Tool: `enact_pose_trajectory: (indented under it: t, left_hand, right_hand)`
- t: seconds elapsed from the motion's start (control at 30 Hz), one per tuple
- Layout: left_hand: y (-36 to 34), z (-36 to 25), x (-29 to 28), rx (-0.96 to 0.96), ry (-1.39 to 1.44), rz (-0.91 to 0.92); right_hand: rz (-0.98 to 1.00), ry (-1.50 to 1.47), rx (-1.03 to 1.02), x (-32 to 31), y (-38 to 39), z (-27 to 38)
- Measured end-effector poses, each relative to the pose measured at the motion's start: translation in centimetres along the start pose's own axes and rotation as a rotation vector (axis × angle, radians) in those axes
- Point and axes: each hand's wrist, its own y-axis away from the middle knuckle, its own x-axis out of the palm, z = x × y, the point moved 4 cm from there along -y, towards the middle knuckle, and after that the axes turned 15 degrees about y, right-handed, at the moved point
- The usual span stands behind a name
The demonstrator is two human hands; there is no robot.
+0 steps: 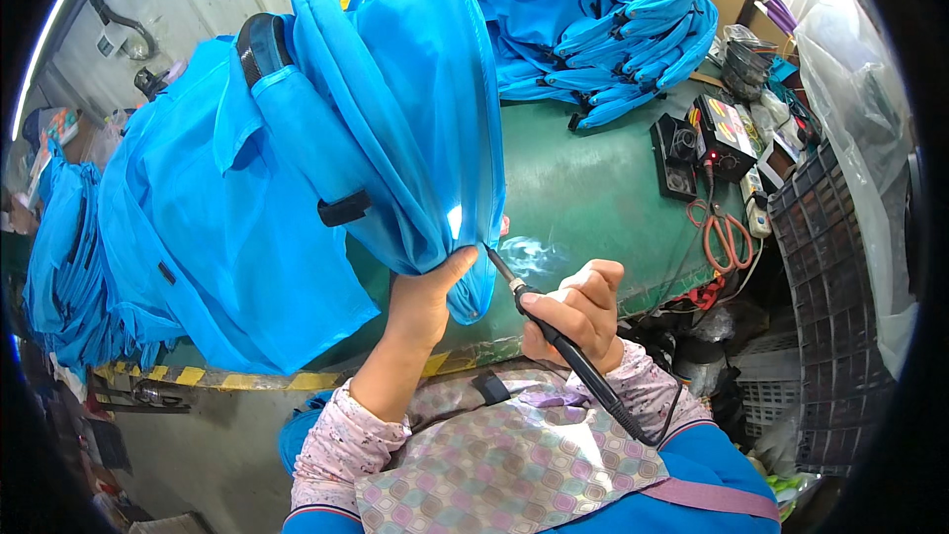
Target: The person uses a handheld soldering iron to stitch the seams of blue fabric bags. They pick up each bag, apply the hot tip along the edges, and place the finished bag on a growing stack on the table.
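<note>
A blue fabric canopy with curved hoops and black tabs is raised over the green table, its lower folded end between my hands. My left hand is closed on that end, thumb on top. My right hand grips a black soldering-iron-like tool with a metal shaft; its tip is at the fabric's edge, just right of my left thumb. Whether it touches cannot be told. A spread blue fabric piece lies left of the canopy.
Green table with striped edge. Stacked blue canopies at the back, more blue fabric far left. A black powered box, orange scissors, power strip and cables on the right, beside a dark grid panel and plastic sheeting.
</note>
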Motion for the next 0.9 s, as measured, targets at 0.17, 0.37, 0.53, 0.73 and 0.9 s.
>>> enact_pose_trajectory:
  t: [0.17,0.37,0.53,0.73,0.9]
  left_hand:
    - [0.3,-0.1,1.0,-0.007,-0.097,0.038]
    - [-0.1,0.4,-1.7,0.032,-0.118,-0.087]
    - [0.1,0.6,-2.2,0.069,-0.108,-0.063]
    - [2.5,0.3,-4.2,0.314,-0.203,-0.260]
    - [3.0,0.0,-5.2,0.410,0.129,-0.210]
  right_hand:
    - [0.000,-0.044,0.022,0.3,-0.4,-0.5]
    - [0.066,-0.456,0.551,0.8,0.4,-2.6]
    - [0.056,-0.146,0.197,1.6,-3.1,-2.3]
    - [-0.022,-0.072,0.055,8.2,-5.1,-4.4]
    - [-0.029,0.019,0.228,8.5,-1.9,-7.0]
